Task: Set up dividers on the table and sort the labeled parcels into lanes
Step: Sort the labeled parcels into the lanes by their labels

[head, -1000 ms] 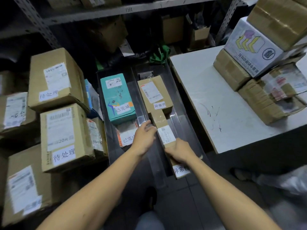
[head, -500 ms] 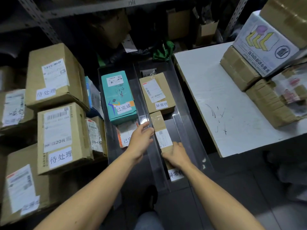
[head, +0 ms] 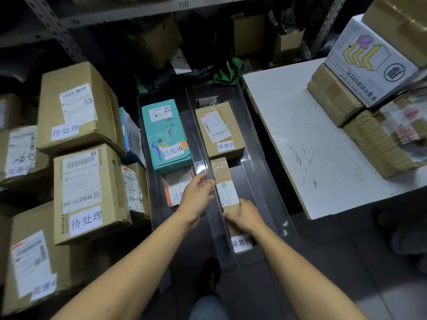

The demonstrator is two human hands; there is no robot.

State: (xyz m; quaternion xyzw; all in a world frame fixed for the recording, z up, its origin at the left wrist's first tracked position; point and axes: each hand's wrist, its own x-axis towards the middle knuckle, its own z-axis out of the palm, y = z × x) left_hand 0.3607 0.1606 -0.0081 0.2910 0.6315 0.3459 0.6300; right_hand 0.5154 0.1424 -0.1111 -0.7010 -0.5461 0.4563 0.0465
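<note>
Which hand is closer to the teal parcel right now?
Left. The left hand sits just below the teal parcel; the right hand is farther, across the clear divider.

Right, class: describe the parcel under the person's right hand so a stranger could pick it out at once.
Start at the white table on the right; just left of it run clear dividers forming lanes. In the lane nearest the table, the long narrow brown parcel lies lengthwise, the right hand resting on its near end. Unlike the wider brown box beyond it, it is slim, with a white tag at its near end.
</note>
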